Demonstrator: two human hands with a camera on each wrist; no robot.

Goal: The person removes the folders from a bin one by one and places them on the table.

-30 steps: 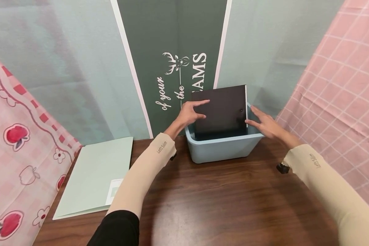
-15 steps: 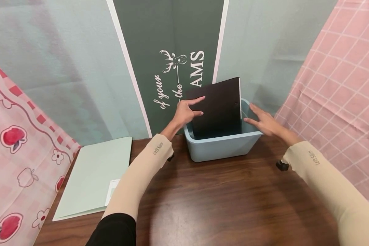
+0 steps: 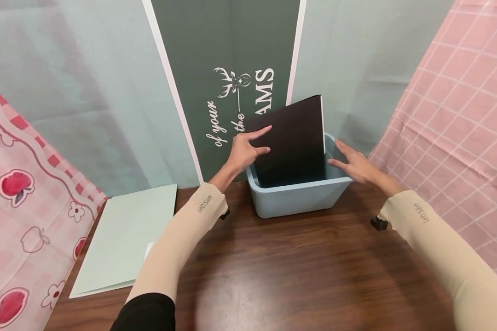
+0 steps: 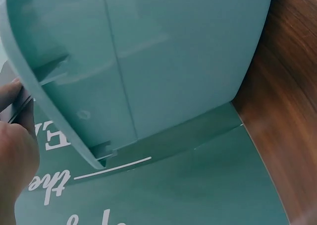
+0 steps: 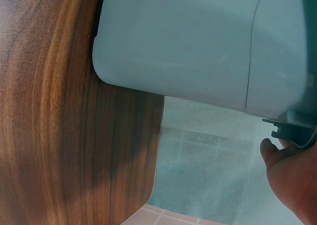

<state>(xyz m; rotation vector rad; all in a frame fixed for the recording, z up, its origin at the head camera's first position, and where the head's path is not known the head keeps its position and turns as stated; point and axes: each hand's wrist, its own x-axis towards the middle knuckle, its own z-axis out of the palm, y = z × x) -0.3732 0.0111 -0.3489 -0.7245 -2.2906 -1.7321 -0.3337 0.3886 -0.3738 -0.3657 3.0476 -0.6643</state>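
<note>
A flat black folder with a white right edge leans in a light blue plastic bin, its upper part sticking out above the rim. My left hand pinches the folder's left side, with thumb and index finger on the front face and the other fingers hidden behind. My right hand holds the bin's right rim, thumb on the inner side and fingers outside. In the left wrist view the hand is partly cut off at the edge, beside the bin wall. The right wrist view shows the hand under the rim.
A pale green folder with a white label lies at the left on the brown wooden table. A grey-green curtain hangs close behind the bin. Pink cloths stand at the left and right.
The black folder has risen a little and tilted to the left, its upper right corner now higher. My left hand has shifted slightly left with it. My right hand stays at the rim.
</note>
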